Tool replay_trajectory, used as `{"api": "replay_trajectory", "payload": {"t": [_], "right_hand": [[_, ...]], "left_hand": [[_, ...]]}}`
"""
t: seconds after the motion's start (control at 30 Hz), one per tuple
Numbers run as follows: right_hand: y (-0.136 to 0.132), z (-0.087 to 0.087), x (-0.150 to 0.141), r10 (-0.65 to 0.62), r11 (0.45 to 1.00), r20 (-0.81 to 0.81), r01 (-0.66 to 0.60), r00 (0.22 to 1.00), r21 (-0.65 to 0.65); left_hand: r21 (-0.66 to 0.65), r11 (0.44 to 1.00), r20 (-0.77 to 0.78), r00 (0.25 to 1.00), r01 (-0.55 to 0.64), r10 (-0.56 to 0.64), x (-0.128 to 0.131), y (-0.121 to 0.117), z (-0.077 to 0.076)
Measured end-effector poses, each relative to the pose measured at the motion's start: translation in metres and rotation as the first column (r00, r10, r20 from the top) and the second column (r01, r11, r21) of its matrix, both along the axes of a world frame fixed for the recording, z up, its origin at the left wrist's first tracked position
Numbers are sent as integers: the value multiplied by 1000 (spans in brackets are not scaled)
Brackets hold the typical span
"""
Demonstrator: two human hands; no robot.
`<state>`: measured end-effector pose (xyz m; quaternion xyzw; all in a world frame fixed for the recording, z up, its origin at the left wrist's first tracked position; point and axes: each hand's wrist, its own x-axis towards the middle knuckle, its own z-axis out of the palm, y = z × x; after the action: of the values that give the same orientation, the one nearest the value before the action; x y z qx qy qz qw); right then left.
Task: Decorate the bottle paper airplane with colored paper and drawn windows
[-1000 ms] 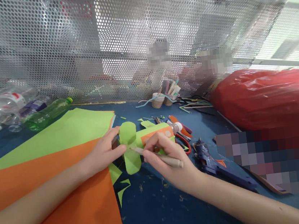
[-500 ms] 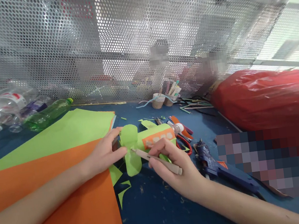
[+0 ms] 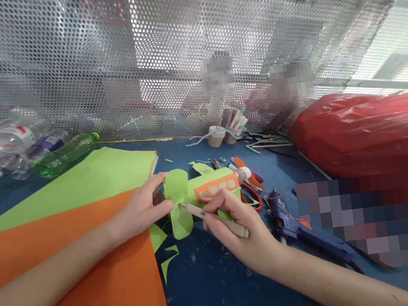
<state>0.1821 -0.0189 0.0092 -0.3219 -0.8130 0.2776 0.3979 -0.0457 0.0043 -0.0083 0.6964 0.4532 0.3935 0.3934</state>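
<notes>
A bottle wrapped in green paper (image 3: 213, 185), with an orange strip of white windows, lies on the blue table (image 3: 212, 281). A green paper propeller (image 3: 177, 201) sits at its near end. My left hand (image 3: 142, 211) pinches the propeller's left side between thumb and fingers. My right hand (image 3: 237, 228) grips a beige pointed tool (image 3: 215, 216) like a pen, its tip pressed at the propeller's centre.
Green (image 3: 81, 183) and orange (image 3: 89, 281) paper sheets lie at left. Empty plastic bottles (image 3: 21, 150) are piled at far left. A blue glue gun (image 3: 303, 235), scissors (image 3: 249, 187), cups of sticks (image 3: 224, 133) and a red plastic bag (image 3: 369, 137) are at right. Perforated metal screen (image 3: 162, 54) behind.
My right hand slid slightly toward me and down, uncovering the orange window strip. The tool tip stays at the propeller's centre. My left hand has hardly moved.
</notes>
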Motion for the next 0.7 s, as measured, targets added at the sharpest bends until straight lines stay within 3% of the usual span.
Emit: {"api": "replay_trajectory", "payload": {"t": [0.7], "right_hand": [[3, -1, 2, 28, 999, 17, -28, 999, 18]], "left_hand": [[5, 1000, 16, 1000, 13, -13, 1, -1, 3]]}}
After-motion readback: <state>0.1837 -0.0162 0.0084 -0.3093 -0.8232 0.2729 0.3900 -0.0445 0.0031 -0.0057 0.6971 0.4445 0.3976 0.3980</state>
